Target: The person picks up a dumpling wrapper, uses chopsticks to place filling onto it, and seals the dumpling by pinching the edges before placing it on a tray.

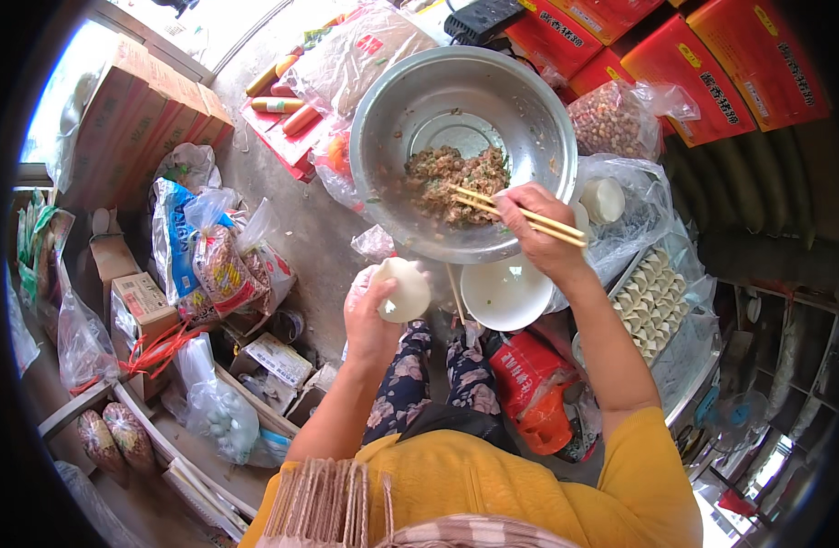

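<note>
A round dough wrapper [404, 290] lies across the fingers of my left hand [378, 308], my thumb on its edge. My right hand [539, 229] grips a pair of wooden chopsticks [553, 228], whose tips reach into minced filling with green bits [454, 179]. That filling sits in a large metal basin [385, 154]. Below the basin is a white bowl [507, 294] with some whitish content or bare inside; I cannot tell which. A stack of round wrappers [603, 200] rests on plastic right of the basin. Folded dumplings [649, 301] stand in rows on a tray [628, 270] at the right.
Red boxes [693, 75] are stacked at the upper right beside a bag of nuts or beans [614, 120]. Packaged sausages [277, 105] lie upper left of the basin. Bagged goods [221, 267] and cardboard boxes [142, 298] stand at the left. A red bag [529, 377] is near my legs.
</note>
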`<state>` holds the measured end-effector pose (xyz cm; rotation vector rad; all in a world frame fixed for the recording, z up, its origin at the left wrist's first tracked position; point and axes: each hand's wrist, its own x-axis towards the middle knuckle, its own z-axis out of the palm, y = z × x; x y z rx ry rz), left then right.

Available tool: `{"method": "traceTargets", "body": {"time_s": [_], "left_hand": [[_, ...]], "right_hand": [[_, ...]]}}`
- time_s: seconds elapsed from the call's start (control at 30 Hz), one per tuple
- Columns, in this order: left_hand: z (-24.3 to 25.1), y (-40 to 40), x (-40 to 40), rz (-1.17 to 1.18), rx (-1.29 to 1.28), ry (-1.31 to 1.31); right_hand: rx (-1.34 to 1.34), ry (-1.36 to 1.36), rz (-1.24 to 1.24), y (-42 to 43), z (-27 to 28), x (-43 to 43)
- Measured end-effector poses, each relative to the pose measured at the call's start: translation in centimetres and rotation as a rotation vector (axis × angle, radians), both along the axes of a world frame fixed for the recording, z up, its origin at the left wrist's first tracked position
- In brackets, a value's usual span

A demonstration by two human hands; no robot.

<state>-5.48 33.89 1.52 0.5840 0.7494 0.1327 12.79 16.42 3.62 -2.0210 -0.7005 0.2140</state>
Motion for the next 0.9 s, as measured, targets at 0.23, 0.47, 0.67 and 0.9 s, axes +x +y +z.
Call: {"method": "traceTargets", "body": {"time_s": [0.23,0.47,0.67,0.9], "left_hand": [[0.4,1.4,0.2,0.029,-0.041,-0.037],[0.8,2.2,0.8,0.048,-0.005,-0.015],[0.5,3.1,2.6,0.049,-0.039,-0.052],[1.8,1.8,6.1,0.148,-0.264,-0.121]], "right_hand": [[0.085,0.033,-0.02,2.8,-4.2,-0.5],[0.232,0.575,-0.06,2.6,-6.3,-0.6],[0.583,1.002,-0.202,-0.7,-3.5,0.2],[0.311,0.065,-0.058,-0.7,3.2,-6.6]]}}
